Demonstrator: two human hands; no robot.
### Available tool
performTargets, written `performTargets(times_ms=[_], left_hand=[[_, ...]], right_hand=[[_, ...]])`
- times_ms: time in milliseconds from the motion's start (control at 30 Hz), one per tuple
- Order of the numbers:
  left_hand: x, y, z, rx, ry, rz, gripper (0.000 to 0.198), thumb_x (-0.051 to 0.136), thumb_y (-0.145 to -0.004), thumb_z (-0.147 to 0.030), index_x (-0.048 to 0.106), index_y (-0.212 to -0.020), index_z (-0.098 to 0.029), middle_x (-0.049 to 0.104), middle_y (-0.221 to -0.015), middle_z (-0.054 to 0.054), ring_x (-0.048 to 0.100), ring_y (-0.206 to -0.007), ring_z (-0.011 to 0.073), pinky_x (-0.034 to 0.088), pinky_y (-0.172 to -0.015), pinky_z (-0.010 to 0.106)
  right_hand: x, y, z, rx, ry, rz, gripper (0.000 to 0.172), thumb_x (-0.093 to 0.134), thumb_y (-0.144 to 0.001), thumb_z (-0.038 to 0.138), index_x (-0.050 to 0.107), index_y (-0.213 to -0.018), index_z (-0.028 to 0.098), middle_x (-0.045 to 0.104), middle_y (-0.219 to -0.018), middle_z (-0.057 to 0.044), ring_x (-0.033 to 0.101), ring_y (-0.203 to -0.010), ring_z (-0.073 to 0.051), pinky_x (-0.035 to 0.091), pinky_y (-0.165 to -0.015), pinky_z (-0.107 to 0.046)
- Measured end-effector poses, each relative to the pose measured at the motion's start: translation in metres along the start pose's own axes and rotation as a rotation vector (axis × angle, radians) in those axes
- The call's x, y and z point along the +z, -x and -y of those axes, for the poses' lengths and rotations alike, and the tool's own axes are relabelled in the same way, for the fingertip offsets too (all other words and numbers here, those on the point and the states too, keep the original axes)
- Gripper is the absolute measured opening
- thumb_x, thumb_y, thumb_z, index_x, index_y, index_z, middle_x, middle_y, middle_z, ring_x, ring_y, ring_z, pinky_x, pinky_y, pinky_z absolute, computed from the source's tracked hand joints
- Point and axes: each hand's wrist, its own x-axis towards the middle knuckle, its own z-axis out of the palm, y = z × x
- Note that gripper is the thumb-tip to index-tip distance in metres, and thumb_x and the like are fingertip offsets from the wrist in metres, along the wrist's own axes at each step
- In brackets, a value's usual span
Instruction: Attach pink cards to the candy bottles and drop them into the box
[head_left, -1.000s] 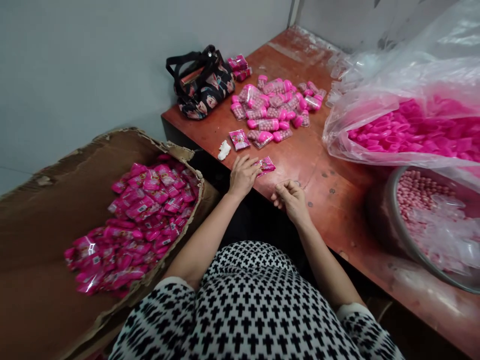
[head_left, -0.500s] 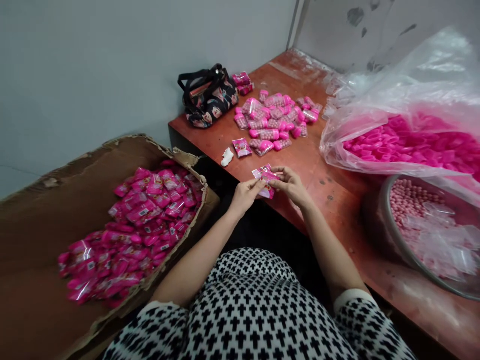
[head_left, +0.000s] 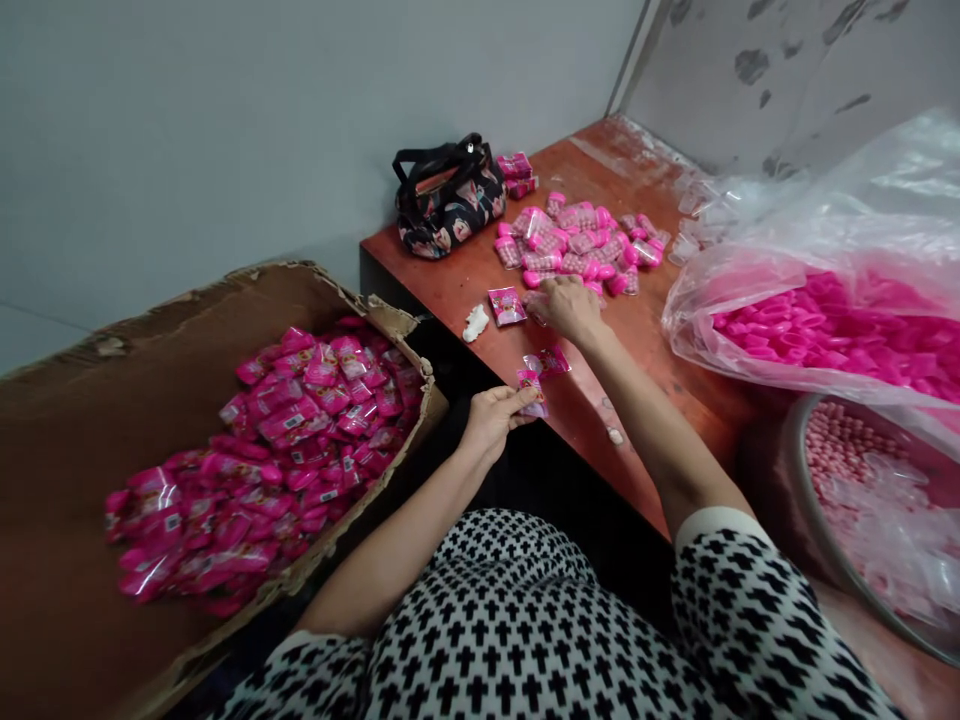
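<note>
My left hand [head_left: 493,425] pinches a small pink printed sachet [head_left: 531,392] at the table's front edge. Just beyond it, another pink piece of packaging [head_left: 553,361] lies on the red-brown table [head_left: 585,405]. Reaching forward, my right hand [head_left: 571,308] has its fingers curled over a small clear bottle [head_left: 537,305] at the near side of the pile; most of that bottle is hidden. Behind are several bottles of pink beads with pink caps [head_left: 574,240]. A flat pink sachet [head_left: 507,306] lies left of my right hand.
A cardboard box [head_left: 150,400] of filled pink packets [head_left: 300,440] stands at left. A floral handbag [head_left: 454,205] and white scrap [head_left: 475,323] are on the table. At right are a plastic bag of pink caps [head_left: 847,330] and a tub [head_left: 796,450] with pink beads.
My right hand has left the sachet and moved forward to the bottles. My left hand still holds a sachet, and a pink packaging piece now lies on the table. The view has shifted slightly.
</note>
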Motion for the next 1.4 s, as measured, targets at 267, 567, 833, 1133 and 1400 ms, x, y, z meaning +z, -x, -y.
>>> performTargets(times_ms=[267,567,833,1133,1400], left_hand=[[-0.009,0.0,-0.011,-0.013,0.095,0.057,0.022,0.075,-0.064,-0.027,0.067,-0.073,-0.008,0.068,-0.073,0.007,0.065,-0.066,0.0142,0.055,-0.061,0.027],[0.009,0.0,-0.005,-0.051,0.198,-0.025,0.009,0.071,-0.067,-0.014,0.064,-0.069,-0.008,0.068,-0.07,0.006,0.064,-0.062,0.0125,0.054,-0.057,0.023],[0.022,0.002,-0.005,-0.094,0.445,-0.153,0.013,0.073,-0.07,-0.02,0.063,-0.075,-0.013,0.067,-0.069,0.002,0.065,-0.063,0.0125,0.055,-0.068,0.027],[0.029,-0.002,0.004,-0.077,0.544,-0.142,0.021,0.075,-0.068,-0.025,0.064,-0.08,-0.013,0.068,-0.073,0.005,0.067,-0.066,0.0146,0.055,-0.07,0.027],[0.039,0.0,0.009,-0.033,0.496,-0.055,0.026,0.078,-0.064,-0.028,0.06,-0.072,-0.012,0.065,-0.066,0.002,0.062,-0.057,0.0106,0.05,-0.056,0.021]], right_hand=[[0.007,0.043,-0.074,-0.404,-0.108,0.137,0.039,0.041,-0.078,0.005,0.064,-0.109,0.015,0.061,-0.122,-0.01,0.045,-0.123,-0.025,0.031,-0.103,-0.042],[-0.005,0.108,-0.081,0.433,-0.199,-0.168,0.039,0.045,-0.084,0.039,0.059,-0.106,0.01,0.068,-0.099,-0.017,0.064,-0.09,-0.028,0.046,-0.08,-0.039],[0.012,0.127,-0.05,0.547,-0.32,0.003,0.035,0.058,-0.075,0.048,0.059,-0.084,0.014,0.068,-0.08,-0.014,0.064,-0.08,-0.026,0.046,-0.067,-0.033],[0.007,0.197,0.03,0.458,-1.444,-0.07,0.033,0.064,-0.074,0.046,0.052,-0.088,0.019,0.061,-0.062,0.003,0.06,-0.048,-0.011,0.051,-0.046,-0.022],[0.019,0.197,0.043,0.501,-1.531,-0.115,0.03,0.065,-0.075,0.041,0.054,-0.09,0.018,0.061,-0.062,0.005,0.059,-0.047,-0.008,0.051,-0.044,-0.019]])
